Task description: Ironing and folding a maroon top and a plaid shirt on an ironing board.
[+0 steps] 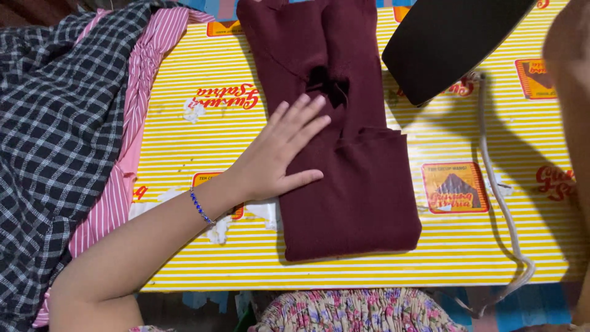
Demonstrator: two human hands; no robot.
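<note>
We are pressing our left hand (279,154), fingers spread flat and gripping nothing, on the folded maroon garment (344,135); right hand's fingers unseen.

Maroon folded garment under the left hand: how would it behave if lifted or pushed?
The maroon garment is probably floppy: soft folded layers would likely unfold if lifted by one edge. The left hand lies flat on it. Pushed, it may bunch rather than slide on the striped yellow sheet.

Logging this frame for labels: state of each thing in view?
Maroon garment: folded, flat on the striped sheet.
Left hand: open, palm down on the garment.
Iron: lifted, tilted, off the garment.
Cord: slack, trailing off the near edge.
Checked cloth: heaped at left.
Right hand: mostly out of frame.
</note>
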